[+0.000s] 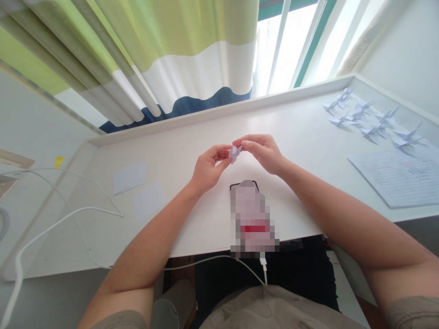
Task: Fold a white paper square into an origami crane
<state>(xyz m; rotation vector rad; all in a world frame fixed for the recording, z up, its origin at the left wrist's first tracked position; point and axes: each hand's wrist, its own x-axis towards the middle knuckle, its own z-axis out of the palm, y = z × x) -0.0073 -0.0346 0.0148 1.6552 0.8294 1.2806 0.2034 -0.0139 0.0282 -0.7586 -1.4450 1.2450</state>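
Above the middle of the white desk (192, 219), both hands pinch one small folded white paper piece (234, 154), which resembles a paper crane with its parts still close together. My left hand (210, 168) grips its left side between thumb and fingers. From the right, my right hand (262, 151) pinches a pointed part with thumb and forefinger. Just below the hands lies a phone (250, 214), its screen blurred out, with a white cable plugged into its near end. Finer folds of the paper are too small to make out.
Several folded paper cranes (373, 121) stand at the far right. A written-on paper pad (399, 178) lies in front of them. Loose white paper squares (129, 177) rest on the left, near a looping white cable (68, 212). A curtain (192, 55) hangs behind the desk's raised back edge.
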